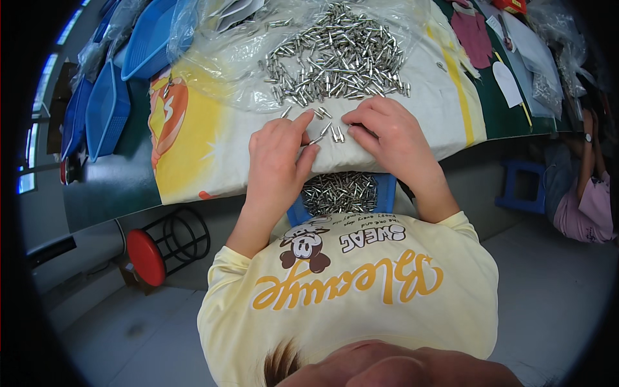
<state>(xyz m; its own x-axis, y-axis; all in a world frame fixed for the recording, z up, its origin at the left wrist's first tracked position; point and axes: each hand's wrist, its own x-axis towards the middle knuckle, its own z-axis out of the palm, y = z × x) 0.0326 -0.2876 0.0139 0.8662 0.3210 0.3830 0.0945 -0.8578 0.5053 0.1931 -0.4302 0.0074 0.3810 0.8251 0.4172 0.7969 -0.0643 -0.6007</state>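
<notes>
Several small shiny metal pins (337, 133) lie loose on the cloth between my two hands. My left hand (277, 148) rests at their left, thumb and forefinger apart; one pin lies by the thumb tip. Some of its other fingers are hidden under the palm. On the right side, my right hand (387, 129) hovers at the cloth with bent fingers, a gap showing between thumb and forefinger and nothing visible in it. Just beyond both hands spreads a big heap of the same metal pins (342, 55), partly on clear plastic sheeting (225, 77).
Below the table edge, a blue bin (385, 193) full of metal pins sits against me. Blue trays (106, 119) stand at the left. A red stool (146, 257) is lower left. At right are a dark pink glove (472, 35), papers and another person (583, 206).
</notes>
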